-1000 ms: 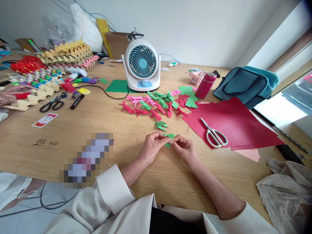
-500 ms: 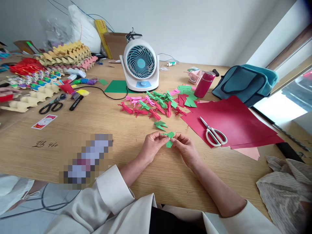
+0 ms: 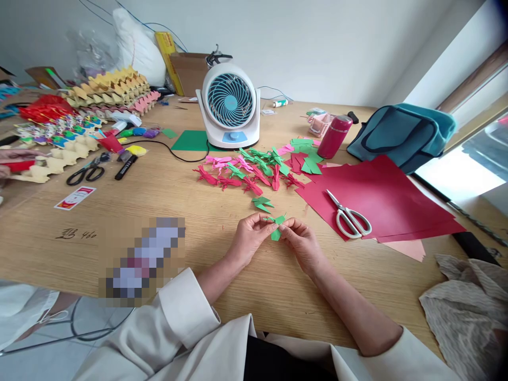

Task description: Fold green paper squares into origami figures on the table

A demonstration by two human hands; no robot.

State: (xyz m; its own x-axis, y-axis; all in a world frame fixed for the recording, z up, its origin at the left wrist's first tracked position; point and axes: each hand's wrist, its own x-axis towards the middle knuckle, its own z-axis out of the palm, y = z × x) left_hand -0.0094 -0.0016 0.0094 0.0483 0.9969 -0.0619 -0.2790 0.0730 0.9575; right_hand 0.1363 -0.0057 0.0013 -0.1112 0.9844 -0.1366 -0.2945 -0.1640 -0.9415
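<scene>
A small green paper piece (image 3: 275,234) is pinched between my two hands, low over the table. My left hand (image 3: 251,238) grips its left side with thumb and fingertips. On its right side my right hand (image 3: 300,241) holds it in the same pinch. Just beyond my fingertips lies a folded green paper piece (image 3: 262,203). Farther back is a pile of folded pink, green and red paper pieces (image 3: 252,186). White-handled scissors (image 3: 353,222) rest on red paper sheets (image 3: 400,203) to the right.
A white fan (image 3: 231,106) stands behind the pile, with a red bottle (image 3: 334,137) and a teal bag (image 3: 397,132) to its right. Black scissors (image 3: 85,173), a marker (image 3: 126,168) and egg-carton strips (image 3: 71,157) lie left. Another person's hand (image 3: 11,159) shows at the left edge.
The view has shifted very slightly. Both my hands still pinch the green paper, nearly unmoved. At the far left, the other person's hand and the red item by it have moved a little.
</scene>
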